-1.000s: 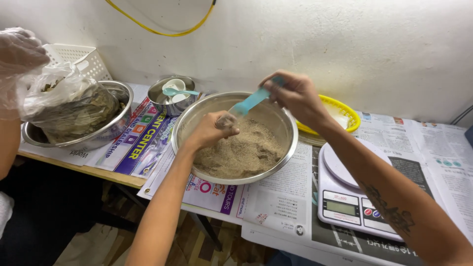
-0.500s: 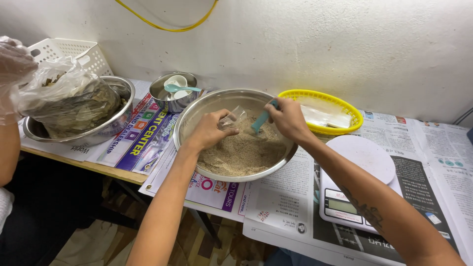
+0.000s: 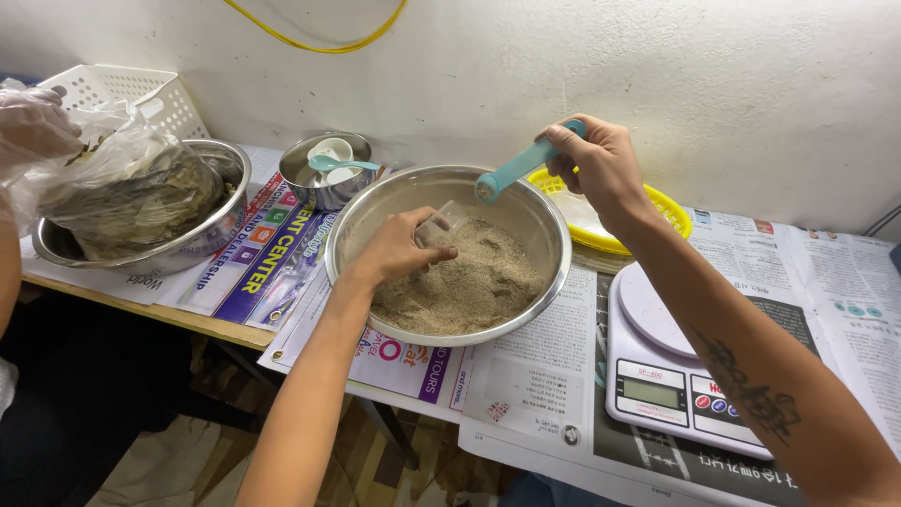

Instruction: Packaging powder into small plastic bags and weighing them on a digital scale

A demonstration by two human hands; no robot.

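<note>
While the left hand reaches into the steel bowl, its fingers pinch a small clear bag just above the powder. This hand is closed on the bag, with the bag's mouth tilted up toward the bowl's middle. The right hand is raised over the bowl's far rim, clenched around a light-blue scoop. The scoop's handle slopes down and to the left, and its lower end hangs above the powder, near the bag but apart from it. The beige powder fills the bottom of the bowl, heaped toward the near side.

The bowl stands on newspaper that covers the table. A yellow basket sits behind the bowl, partly hidden by the right wrist. A white scale lies to the right, just beside the bowl, under the right forearm. A small steel bowl holding a white cup and another blue scoop stands to the left, near the wall. Further left, a second person's gloved hand grips a plastic bag of dark leaves resting in a large steel basin. A white crate stands behind the basin against the wall
</note>
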